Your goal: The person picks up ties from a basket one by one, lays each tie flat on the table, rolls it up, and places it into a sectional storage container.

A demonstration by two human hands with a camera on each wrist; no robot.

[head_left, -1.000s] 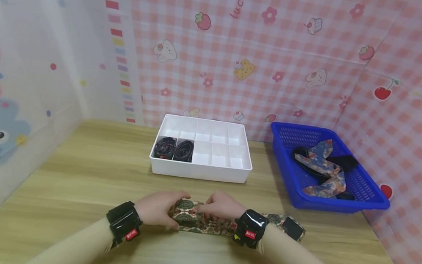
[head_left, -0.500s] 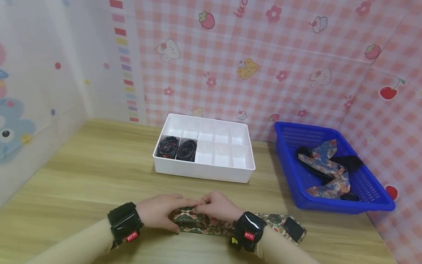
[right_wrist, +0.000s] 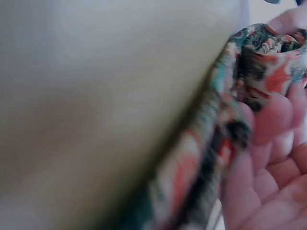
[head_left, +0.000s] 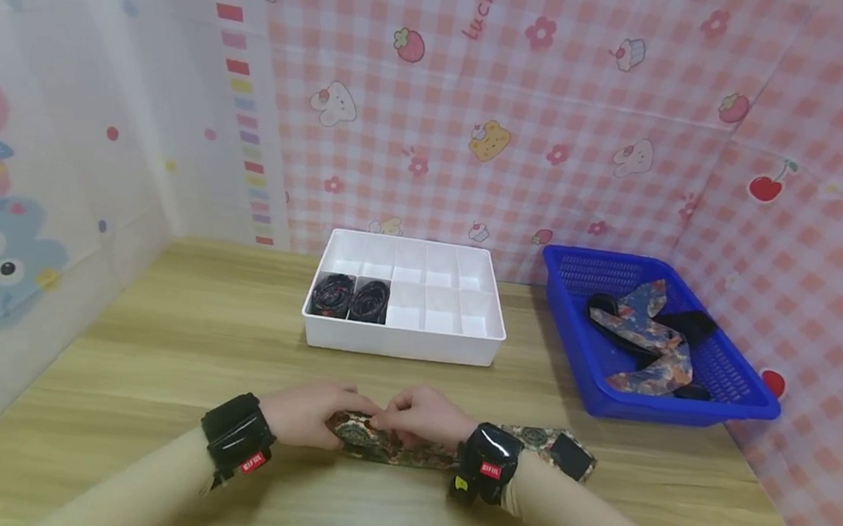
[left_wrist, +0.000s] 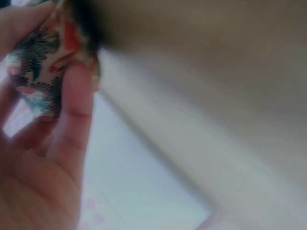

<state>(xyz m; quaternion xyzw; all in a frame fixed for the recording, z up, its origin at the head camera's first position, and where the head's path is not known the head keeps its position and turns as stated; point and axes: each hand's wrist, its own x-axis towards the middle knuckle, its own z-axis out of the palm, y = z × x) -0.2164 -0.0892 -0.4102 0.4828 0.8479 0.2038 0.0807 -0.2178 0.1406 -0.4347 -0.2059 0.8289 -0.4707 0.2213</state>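
A patterned necktie (head_left: 361, 435) in cream, green and red lies sideways on the table, its left end bunched up in the hands. Its wide right end, which carries a dark patch (head_left: 573, 458), rests flat on the wood. My left hand (head_left: 306, 416) grips the bunched end; in the left wrist view the thumb (left_wrist: 76, 91) presses on the cloth (left_wrist: 41, 69) with fingers behind it. My right hand (head_left: 429, 418) pinches the tie just right of that. Folded layers (right_wrist: 261, 72) show between both hands in the right wrist view. The right forearm covers part of the tie.
A white divided box (head_left: 403, 341) stands behind the hands, with two rolled dark ties (head_left: 332, 295) in its front left compartments. At the right is a blue basket (head_left: 653, 408) holding a blue and orange floral tie (head_left: 664, 372) and black items. Patterned cloth walls enclose the table.
Both hands have shifted slightly left, and the tie has slid a little left with them. The left fingers have changed their hold on the bunched end.
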